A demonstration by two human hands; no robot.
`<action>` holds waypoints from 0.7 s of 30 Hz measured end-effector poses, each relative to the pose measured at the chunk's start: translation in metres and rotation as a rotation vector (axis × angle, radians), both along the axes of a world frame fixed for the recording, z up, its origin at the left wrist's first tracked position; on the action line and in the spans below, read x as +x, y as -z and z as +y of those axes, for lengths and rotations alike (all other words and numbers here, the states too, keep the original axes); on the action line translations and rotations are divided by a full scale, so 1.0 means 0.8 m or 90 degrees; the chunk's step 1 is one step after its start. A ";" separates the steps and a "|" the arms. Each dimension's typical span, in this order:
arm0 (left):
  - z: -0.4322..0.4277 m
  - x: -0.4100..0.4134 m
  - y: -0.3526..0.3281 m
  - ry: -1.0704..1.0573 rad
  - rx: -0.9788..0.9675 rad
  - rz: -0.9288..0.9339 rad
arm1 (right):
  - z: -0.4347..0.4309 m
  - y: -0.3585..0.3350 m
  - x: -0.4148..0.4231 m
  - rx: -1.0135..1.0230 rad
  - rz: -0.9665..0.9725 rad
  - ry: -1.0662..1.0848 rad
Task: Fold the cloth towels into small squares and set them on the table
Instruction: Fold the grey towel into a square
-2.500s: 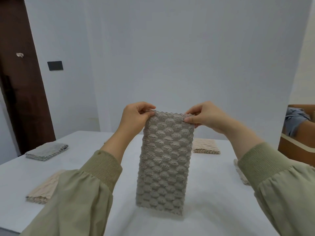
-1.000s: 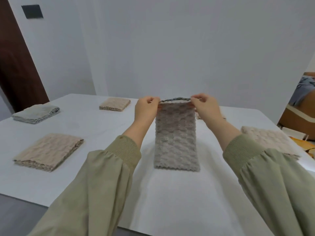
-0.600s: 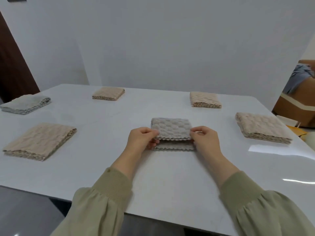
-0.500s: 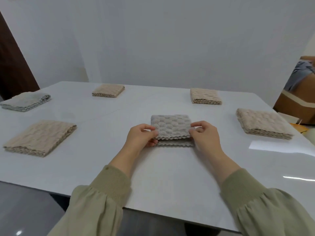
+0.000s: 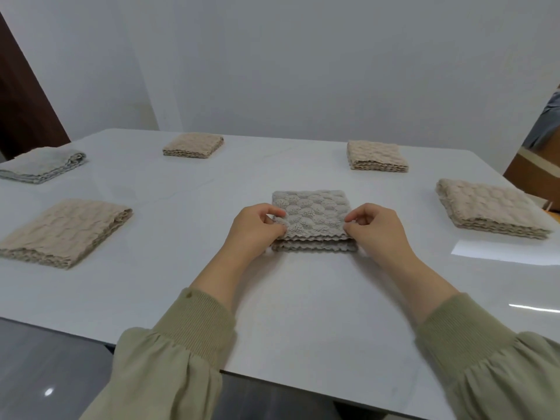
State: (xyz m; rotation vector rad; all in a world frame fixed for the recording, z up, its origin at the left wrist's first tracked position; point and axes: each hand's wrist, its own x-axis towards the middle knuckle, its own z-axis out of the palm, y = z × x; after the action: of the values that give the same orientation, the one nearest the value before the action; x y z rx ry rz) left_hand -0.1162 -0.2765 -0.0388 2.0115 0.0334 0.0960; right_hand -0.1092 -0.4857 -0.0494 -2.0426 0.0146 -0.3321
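Brings the bubbly grey towel (image 5: 312, 210) down from hanging upright to lying doubled on the table (image 5: 303, 313) at centre frame. Pinches its top layer at the near corners, left hand (image 5: 257, 225) on the left corner, right hand (image 5: 375, 228) on the right, fingers curled onto cloth. Stops that layer slightly short of the bottom layer's wavy near edge, so probably needs squaring and release. Shows five folded ones around it: pale grey towel (image 5: 42, 163) upper left, left beige towel (image 5: 63, 230), upper-middle beige towel (image 5: 194, 145), upper-right beige towel (image 5: 375, 156), right beige towel (image 5: 491, 207). Shows no unfolded cloth; cannot tell whether more remain.
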 end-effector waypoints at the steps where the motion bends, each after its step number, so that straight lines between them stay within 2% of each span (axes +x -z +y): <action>1: 0.000 0.000 0.000 0.004 0.001 -0.002 | 0.001 -0.001 -0.001 -0.011 -0.007 0.002; 4: 0.001 -0.001 0.001 0.006 0.015 -0.004 | 0.002 -0.002 -0.004 -0.061 -0.013 0.006; 10: 0.001 -0.001 0.008 -0.014 0.090 0.002 | 0.002 0.000 -0.007 -0.206 0.059 0.009; 11: 0.001 -0.001 0.007 -0.013 0.101 0.000 | 0.003 0.000 -0.007 -0.249 0.026 0.037; 14: -0.002 -0.001 0.005 -0.028 0.108 -0.014 | 0.014 -0.006 0.005 -0.371 -0.201 0.153; 17: -0.004 0.001 0.007 -0.038 0.123 -0.015 | 0.042 -0.021 0.025 -0.442 -0.366 0.108; 19: -0.004 0.002 0.009 -0.039 0.117 -0.014 | 0.057 -0.019 0.040 -0.516 -0.277 -0.007; 21: -0.004 0.007 0.011 -0.049 0.097 -0.025 | 0.065 -0.004 0.050 -0.582 -0.082 -0.108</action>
State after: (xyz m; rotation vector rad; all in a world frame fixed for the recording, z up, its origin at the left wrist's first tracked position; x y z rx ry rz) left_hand -0.1107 -0.2796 -0.0474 2.1601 0.0806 0.1913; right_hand -0.0696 -0.4339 -0.0463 -2.8892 -0.4640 -0.4045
